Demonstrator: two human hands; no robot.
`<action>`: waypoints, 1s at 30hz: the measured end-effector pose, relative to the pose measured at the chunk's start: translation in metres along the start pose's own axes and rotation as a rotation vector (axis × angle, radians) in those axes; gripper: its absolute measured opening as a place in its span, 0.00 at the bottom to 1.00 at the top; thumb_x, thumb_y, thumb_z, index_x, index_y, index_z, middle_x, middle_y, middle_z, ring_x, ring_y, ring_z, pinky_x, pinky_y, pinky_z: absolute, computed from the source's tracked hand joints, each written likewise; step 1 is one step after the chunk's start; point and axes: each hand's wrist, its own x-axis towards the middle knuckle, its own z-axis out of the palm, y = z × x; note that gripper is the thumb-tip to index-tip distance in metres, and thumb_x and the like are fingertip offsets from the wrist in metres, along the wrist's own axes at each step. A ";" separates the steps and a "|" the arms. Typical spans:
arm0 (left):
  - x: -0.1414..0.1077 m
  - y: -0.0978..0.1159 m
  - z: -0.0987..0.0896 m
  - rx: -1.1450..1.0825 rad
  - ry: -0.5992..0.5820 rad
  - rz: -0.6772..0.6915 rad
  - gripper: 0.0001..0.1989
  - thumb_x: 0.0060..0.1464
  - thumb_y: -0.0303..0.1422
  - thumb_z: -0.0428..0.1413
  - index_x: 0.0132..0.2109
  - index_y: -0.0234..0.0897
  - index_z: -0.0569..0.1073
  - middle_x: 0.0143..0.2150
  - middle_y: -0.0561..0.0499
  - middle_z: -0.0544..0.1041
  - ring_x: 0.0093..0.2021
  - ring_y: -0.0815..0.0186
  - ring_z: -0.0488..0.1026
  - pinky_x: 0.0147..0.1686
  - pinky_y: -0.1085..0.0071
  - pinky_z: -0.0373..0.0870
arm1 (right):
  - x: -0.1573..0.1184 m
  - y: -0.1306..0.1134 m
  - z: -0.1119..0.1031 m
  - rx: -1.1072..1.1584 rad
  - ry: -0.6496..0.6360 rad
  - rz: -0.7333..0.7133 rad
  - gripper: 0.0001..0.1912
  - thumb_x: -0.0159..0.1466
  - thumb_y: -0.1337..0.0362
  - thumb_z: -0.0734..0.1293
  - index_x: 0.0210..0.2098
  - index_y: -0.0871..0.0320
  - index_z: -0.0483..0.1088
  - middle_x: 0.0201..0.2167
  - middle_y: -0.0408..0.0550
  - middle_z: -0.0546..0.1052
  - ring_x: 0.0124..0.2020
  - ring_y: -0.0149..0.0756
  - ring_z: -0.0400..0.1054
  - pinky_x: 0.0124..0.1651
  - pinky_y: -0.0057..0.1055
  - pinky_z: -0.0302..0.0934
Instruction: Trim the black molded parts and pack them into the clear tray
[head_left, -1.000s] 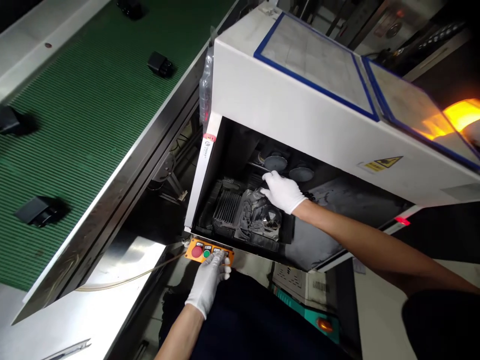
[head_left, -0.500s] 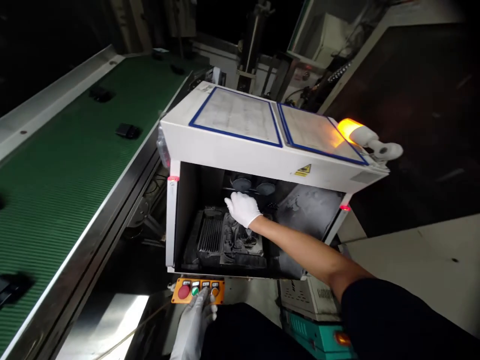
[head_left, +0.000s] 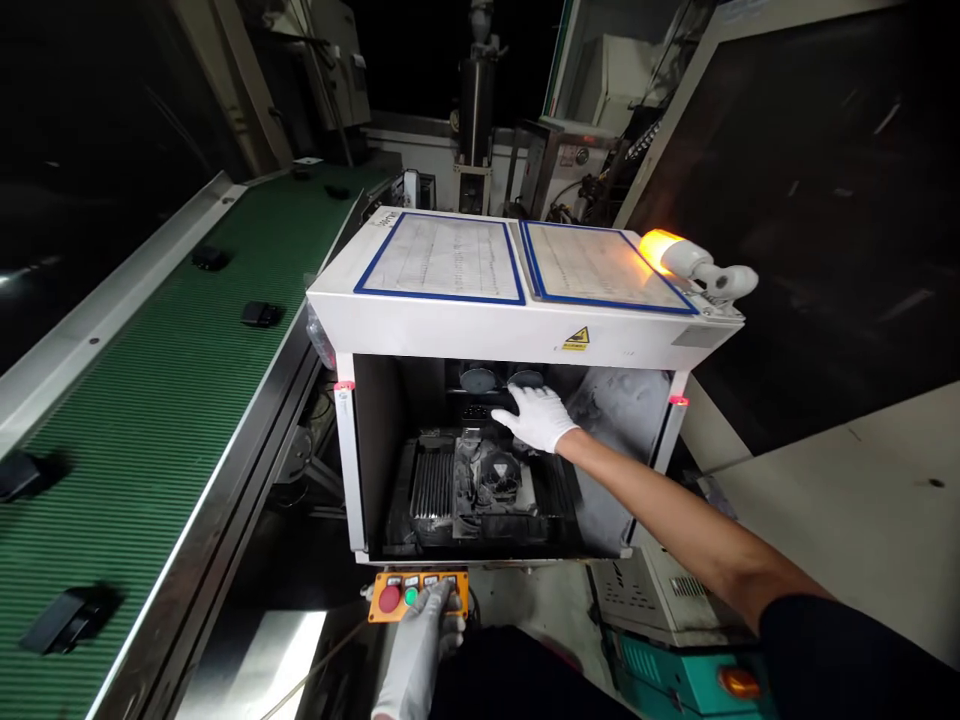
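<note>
My right hand [head_left: 536, 418], in a white glove, reaches into the open front of a white machine housing [head_left: 465, 328]. Its fingers are spread and hold nothing. Below and left of it lies a dusty fixture [head_left: 463, 520] carrying a round black part [head_left: 500, 472]. A ribbed metal block [head_left: 433, 487] is beside that part. Two round discs [head_left: 478, 380] hang at the back, near my fingertips. My left hand [head_left: 420, 635], also gloved, rests with fingers stretched over the right side of an orange control box [head_left: 400, 610], partly hiding its switches. Its red button [head_left: 389, 599] and green button [head_left: 411, 597] show.
A green ribbed conveyor [head_left: 157, 430] runs along the left, bearing several black parts [head_left: 261, 314]. An amber lamp [head_left: 664, 250] glows on the housing's right corner. Upright posts [head_left: 350, 470] flank the opening. A teal machine [head_left: 660, 680] stands low on the right.
My right hand has moved right, off the fixture, and its fingers have spread, uncovering the round black part. My left hand has shifted right along the control box. The view has tilted up.
</note>
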 end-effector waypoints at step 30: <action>-0.122 -0.122 -0.148 -0.474 0.722 0.060 0.13 0.61 0.40 0.57 0.39 0.32 0.71 0.28 0.50 0.75 0.22 0.71 0.70 0.22 0.75 0.67 | -0.232 -0.190 0.186 0.117 -0.661 -0.485 0.29 0.71 0.61 0.52 0.67 0.69 0.55 0.43 0.73 0.76 0.42 0.58 0.75 0.45 0.48 0.65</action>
